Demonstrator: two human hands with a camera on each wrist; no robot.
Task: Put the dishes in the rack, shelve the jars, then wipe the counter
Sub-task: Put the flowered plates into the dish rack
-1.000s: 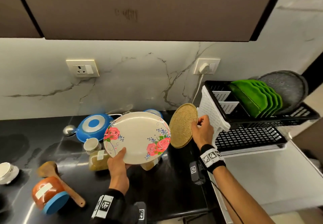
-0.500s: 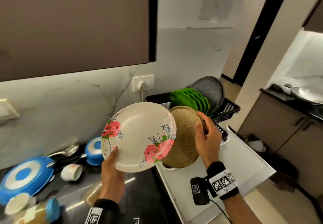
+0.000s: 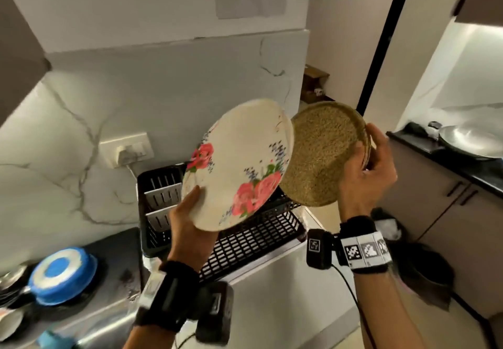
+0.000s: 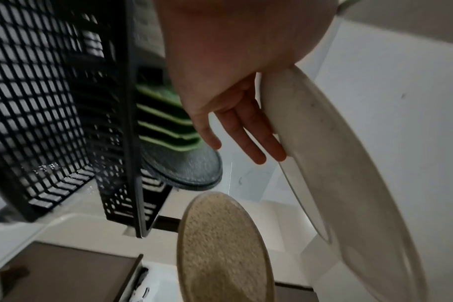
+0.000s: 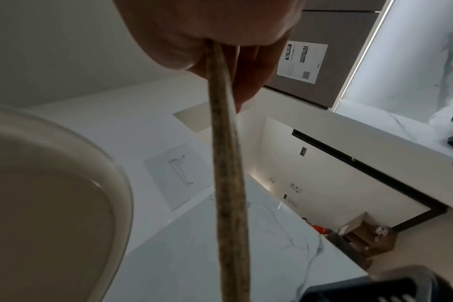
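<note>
a home kitchen: a black stone counter runs under a white marble-veined backsplash with a wall socket, a black plastic dish rack holds green plates (left wrist view), brown cabinets at right.

You have two hands up: your left hand and your right hand. You hold two round dishes, one in each: one flower plate and one speckled brown plate. There is one black dish rack. In it stand four green plates and one grey plate. On the counter you can see one blue pan. On the wall there is one socket.
</note>
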